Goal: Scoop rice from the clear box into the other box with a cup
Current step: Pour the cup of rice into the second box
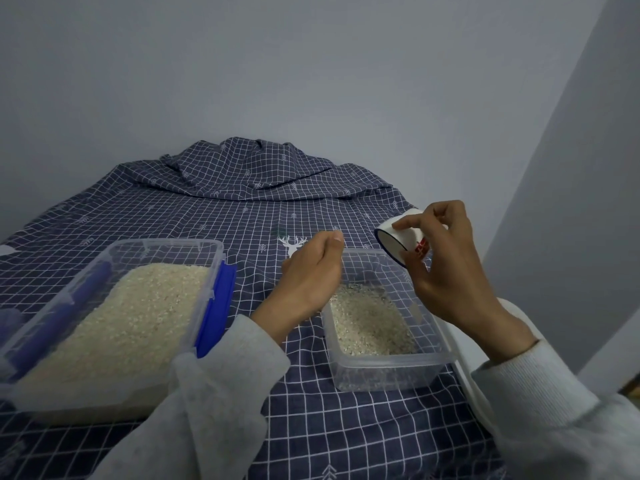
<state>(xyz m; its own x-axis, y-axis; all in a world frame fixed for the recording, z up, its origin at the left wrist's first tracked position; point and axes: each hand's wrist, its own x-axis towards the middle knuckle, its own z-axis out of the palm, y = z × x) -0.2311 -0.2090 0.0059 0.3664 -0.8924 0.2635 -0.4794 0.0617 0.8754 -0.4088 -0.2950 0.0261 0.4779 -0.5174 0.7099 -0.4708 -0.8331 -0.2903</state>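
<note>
A large clear box (114, 249) with blue latches sits at the left, nearly full of rice (114, 320). A smaller clear box (384, 372) at the centre right holds a thin layer of rice (370, 323). My right hand (450, 271) grips a white cup (398, 239) with a dark blue rim and red print, tipped on its side above the small box's far right corner, mouth facing left and down. My left hand (308, 275) rests at the small box's left rim with fingers curled; whether it grips the rim I cannot tell.
A navy checked cloth (242, 209) with white deer and tree prints covers the table and bunches up at the back. A white lid (474, 386) lies under my right forearm beside the small box. Grey walls stand behind and to the right.
</note>
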